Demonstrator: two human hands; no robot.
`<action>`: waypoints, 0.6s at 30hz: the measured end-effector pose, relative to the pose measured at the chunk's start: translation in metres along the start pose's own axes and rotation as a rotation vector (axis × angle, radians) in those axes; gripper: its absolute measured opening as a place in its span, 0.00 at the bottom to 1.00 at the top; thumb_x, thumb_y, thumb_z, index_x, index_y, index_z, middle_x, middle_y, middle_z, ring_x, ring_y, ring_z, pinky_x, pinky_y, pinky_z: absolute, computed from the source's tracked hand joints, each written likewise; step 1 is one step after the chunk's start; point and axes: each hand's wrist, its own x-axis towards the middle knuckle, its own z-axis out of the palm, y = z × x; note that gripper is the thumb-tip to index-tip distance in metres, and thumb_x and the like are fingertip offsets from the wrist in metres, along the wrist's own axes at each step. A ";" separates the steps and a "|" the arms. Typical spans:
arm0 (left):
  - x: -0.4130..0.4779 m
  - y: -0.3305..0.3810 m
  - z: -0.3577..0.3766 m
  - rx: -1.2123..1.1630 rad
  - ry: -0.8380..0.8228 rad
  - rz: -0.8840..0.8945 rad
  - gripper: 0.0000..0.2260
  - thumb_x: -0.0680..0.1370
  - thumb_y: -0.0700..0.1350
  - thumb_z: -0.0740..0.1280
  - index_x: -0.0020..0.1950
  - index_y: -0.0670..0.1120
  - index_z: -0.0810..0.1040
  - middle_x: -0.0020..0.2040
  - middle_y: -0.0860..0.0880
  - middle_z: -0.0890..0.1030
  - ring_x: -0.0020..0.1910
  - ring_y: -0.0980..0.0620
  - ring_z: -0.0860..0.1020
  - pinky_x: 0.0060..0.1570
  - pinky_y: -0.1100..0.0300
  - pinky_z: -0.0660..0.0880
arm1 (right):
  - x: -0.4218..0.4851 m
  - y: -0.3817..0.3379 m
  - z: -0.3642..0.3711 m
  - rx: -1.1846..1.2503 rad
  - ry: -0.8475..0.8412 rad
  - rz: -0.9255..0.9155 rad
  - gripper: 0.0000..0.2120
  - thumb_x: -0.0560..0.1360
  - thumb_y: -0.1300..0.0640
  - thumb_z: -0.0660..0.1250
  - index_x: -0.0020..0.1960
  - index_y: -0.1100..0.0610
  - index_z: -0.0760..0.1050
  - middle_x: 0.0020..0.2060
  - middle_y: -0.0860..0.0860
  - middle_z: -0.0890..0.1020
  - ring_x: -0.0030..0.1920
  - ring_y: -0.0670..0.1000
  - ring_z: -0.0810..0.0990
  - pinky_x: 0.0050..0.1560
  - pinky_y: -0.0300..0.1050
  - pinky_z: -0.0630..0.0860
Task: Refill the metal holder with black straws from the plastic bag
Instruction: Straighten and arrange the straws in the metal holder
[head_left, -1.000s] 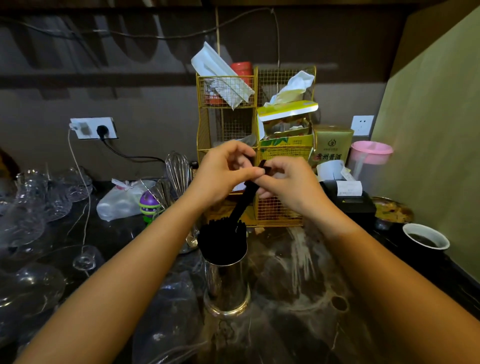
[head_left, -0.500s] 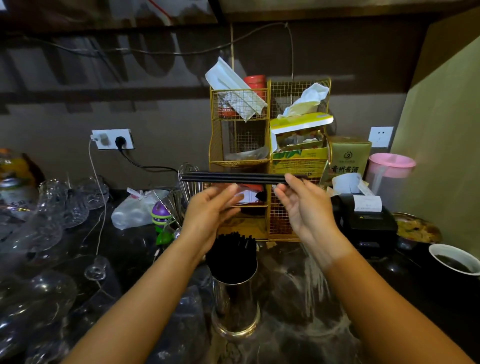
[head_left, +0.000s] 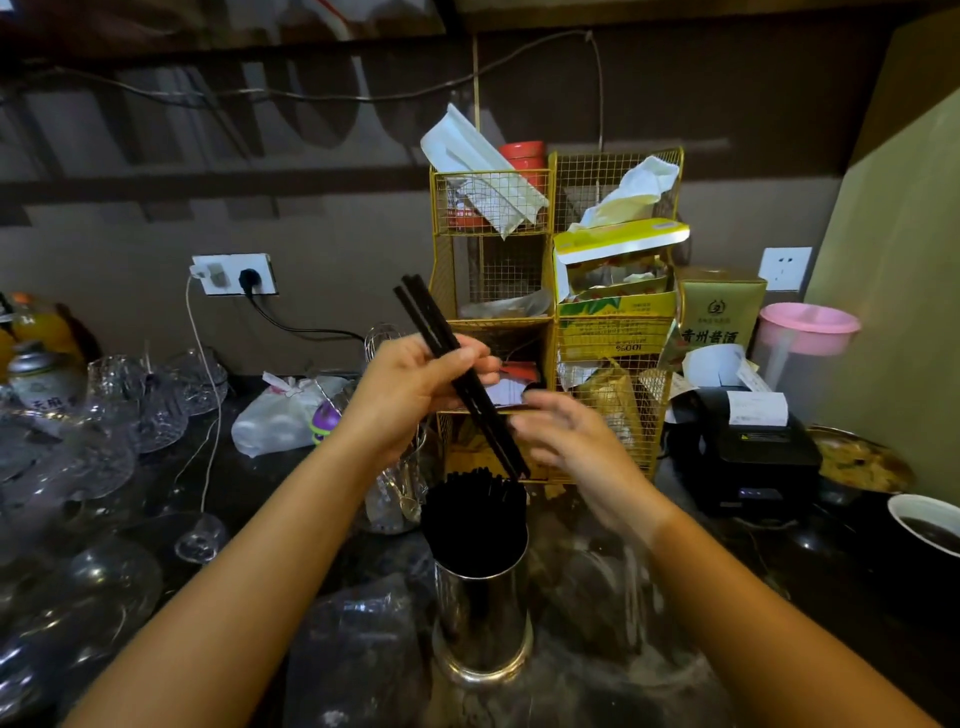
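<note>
A shiny metal holder (head_left: 480, 618) stands on the dark counter in front of me, packed with black straws (head_left: 475, 517). My left hand (head_left: 410, 387) pinches a small bundle of black straws (head_left: 457, 371), tilted with the top end up left and the lower end just above the holder's right rim. My right hand (head_left: 569, 436) hovers beside the bundle's lower end, fingers apart and blurred, holding nothing. A crumpled clear plastic bag (head_left: 358, 644) lies on the counter left of the holder.
A gold wire rack (head_left: 550, 322) with boxes and tissues stands behind the holder. Glassware (head_left: 104, 415) crowds the left side. A receipt printer (head_left: 743, 441), pink-lidded jug (head_left: 802, 338) and a cup of dark liquid (head_left: 930, 527) sit at the right.
The straw bundle went from horizontal between both hands to tilted, lower end over the holder. My right hand let go of it; my left hand now holds it alone.
</note>
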 end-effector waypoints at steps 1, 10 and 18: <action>-0.002 -0.003 0.001 0.047 -0.051 -0.005 0.08 0.74 0.37 0.61 0.42 0.47 0.78 0.34 0.53 0.85 0.39 0.57 0.83 0.43 0.61 0.80 | -0.001 -0.007 -0.001 -0.086 0.011 -0.076 0.23 0.73 0.56 0.65 0.67 0.54 0.65 0.54 0.50 0.78 0.54 0.45 0.77 0.54 0.38 0.72; -0.021 -0.044 0.018 0.376 -0.232 -0.024 0.10 0.73 0.36 0.64 0.35 0.48 0.78 0.33 0.43 0.80 0.35 0.50 0.75 0.40 0.56 0.70 | -0.026 -0.025 0.017 -0.621 -0.018 -0.601 0.28 0.76 0.56 0.61 0.71 0.42 0.53 0.72 0.45 0.60 0.69 0.44 0.62 0.64 0.36 0.60; -0.030 -0.072 0.019 0.683 -0.187 -0.022 0.09 0.68 0.36 0.59 0.31 0.45 0.75 0.31 0.46 0.78 0.34 0.47 0.75 0.35 0.54 0.70 | -0.024 0.006 0.028 -1.036 -0.126 -0.596 0.24 0.78 0.58 0.56 0.73 0.57 0.55 0.75 0.50 0.54 0.75 0.49 0.53 0.70 0.36 0.53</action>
